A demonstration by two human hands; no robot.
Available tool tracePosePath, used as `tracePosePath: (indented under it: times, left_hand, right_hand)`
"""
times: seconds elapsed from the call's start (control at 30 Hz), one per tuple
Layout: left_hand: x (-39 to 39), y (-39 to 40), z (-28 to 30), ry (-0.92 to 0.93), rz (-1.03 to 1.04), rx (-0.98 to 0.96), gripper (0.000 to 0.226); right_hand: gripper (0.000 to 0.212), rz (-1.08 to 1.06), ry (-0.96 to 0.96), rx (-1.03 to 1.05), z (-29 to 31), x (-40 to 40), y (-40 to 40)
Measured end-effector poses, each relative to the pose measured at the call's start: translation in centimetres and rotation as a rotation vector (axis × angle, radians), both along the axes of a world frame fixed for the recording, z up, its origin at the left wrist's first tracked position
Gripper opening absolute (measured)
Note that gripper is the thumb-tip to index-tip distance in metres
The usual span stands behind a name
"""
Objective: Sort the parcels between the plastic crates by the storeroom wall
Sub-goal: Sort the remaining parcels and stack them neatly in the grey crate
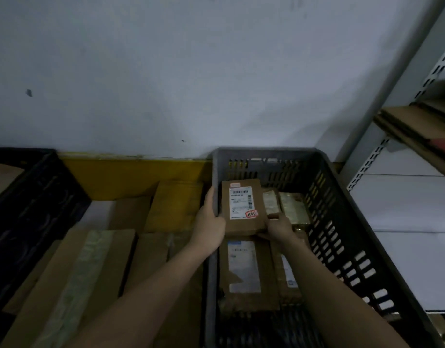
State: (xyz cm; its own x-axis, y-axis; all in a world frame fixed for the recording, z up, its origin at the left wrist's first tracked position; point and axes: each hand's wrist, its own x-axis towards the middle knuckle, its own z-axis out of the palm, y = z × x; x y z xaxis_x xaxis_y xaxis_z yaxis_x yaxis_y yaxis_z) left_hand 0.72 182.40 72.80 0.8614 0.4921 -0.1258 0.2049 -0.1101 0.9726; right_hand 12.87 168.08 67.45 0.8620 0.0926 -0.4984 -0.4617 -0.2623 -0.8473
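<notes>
**Parcel held by its edges over a crowded crate**

Both hands grasp one parcel [242,207] inside the grey crate [342,209]: the left hand [210,222] along its left edge, the right hand [279,227] pinching its near right corner. The corner pinch looks thin; the parcel could slip onto the parcels below. Carried left toward the black crate [33,209], it could clip the grey crate's rim.

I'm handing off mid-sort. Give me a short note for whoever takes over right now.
Left hand and right hand together hold a brown cardboard parcel with a white barcode label over the grey slotted plastic crate.
More taped parcels lie in that crate.
The black plastic crate stands to the left.
Done: cannot tell.
Left: place this parcel, then sort the rest.
</notes>
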Motion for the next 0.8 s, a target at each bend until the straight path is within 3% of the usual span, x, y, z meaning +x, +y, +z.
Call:
tracePosePath:
  times: [0.17,0.27,0.4,0.63,0.8]
  left_hand:
    - [0.3,0.1,-0.5,-0.009,0.009,-0.005,0.075]
    - [0.4,0.2,-0.8,-0.009,0.005,0.002,0.077]
    - [0.6,0.2,-1.1,0.007,0.006,0.004,0.077]
    - [0.7,0.3,-1.4,0.019,0.02,0.031,0.076]
    - [0.7,0.4,-1.4,0.028,0.002,0.073,0.078]
  right_hand:
    - [0.01,0.076,-0.224,-0.363,-0.8,-0.2,1.6]
    - [0.039,0.19,-0.376,-0.565,-2.2,-0.9,1.1]
    - [0.051,0.268,-0.38,-0.307,-2.9,-1.1,0.7]
    - [0.05,0.371,-0.455,-0.498,-3.7,-0.7,0.9]
    - [0.052,0.384,-0.451,-0.505,-3.4,-0.9,0.8]
